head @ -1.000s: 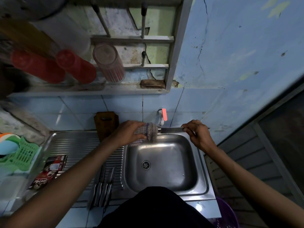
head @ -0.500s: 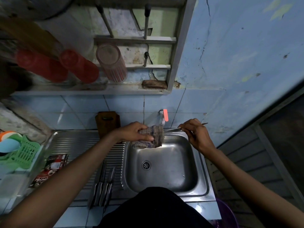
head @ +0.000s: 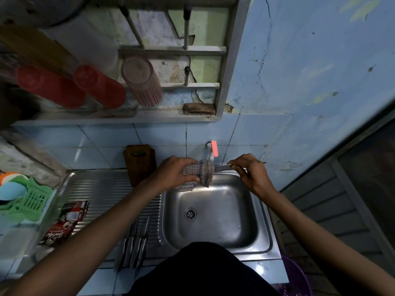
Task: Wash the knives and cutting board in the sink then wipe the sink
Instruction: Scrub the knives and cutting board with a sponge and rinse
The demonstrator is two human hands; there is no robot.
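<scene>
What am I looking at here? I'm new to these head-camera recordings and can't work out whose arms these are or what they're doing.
There is no machine here. A person wears a wide-angle camera on the head, so you look forward and down along their own two arms. That lens also bends the walls.

The left hand holds a checked cloth bunched round the blade of a knife, and the right hand holds the knife's other end in its grip. This happens over a steel sink, just below a wall tap.

On the ribbed draining board to the left lie more knives side by side, and a wooden cutting board leans against the tiles. Further left sit a green basket and a red packet. Red cups rest on the shelf above.
</scene>
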